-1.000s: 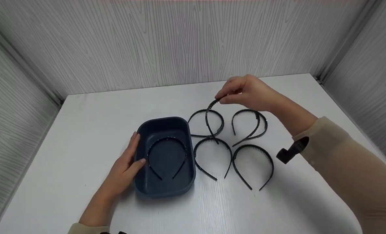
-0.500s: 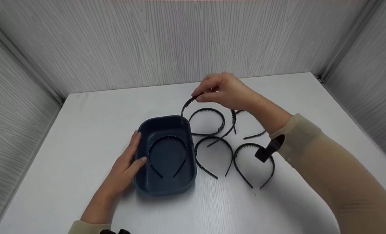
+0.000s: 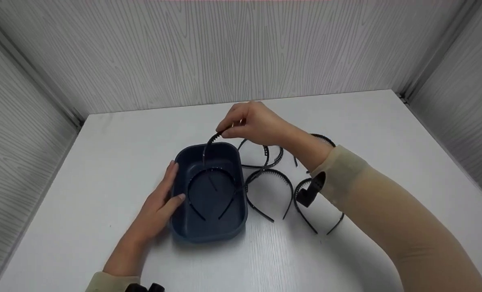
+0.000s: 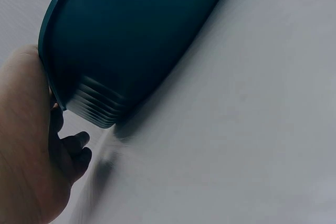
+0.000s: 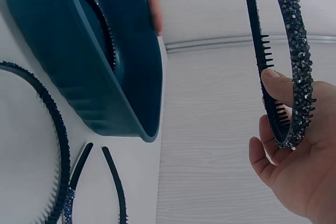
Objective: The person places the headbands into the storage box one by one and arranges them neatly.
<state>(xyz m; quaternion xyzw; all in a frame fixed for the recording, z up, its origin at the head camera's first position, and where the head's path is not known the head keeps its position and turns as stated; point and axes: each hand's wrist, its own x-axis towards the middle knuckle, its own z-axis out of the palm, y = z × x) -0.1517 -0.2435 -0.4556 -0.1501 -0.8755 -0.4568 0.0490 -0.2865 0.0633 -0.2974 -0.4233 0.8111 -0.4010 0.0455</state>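
A dark blue plastic bin (image 3: pixel 210 237) stands on the white table. My left hand (image 3: pixel 153 209) holds it by its left wall, thumb over the rim and fingers along the outside. One black headband (image 3: pixel 196 209) lies inside the bin. Above the bin's far right part, my right hand (image 3: pixel 259 123) pinches another headband (image 3: pixel 207 146) near the top of its arch, its ends hanging down. The right wrist view shows sparkling dark stones on this headband's outer face (image 5: pixel 298 51) and comb teeth inside.
To the bin's right lie several more black headbands: one near the bin (image 3: pixel 289 190), one farther right (image 3: pixel 305 221), and others behind, partly hidden by the right arm. Grey wood-grain panels (image 3: pixel 224 52) enclose the table's back and sides.
My right hand has carried the headband leftward from above the other headbands to over the bin. My left hand has stayed on the bin.
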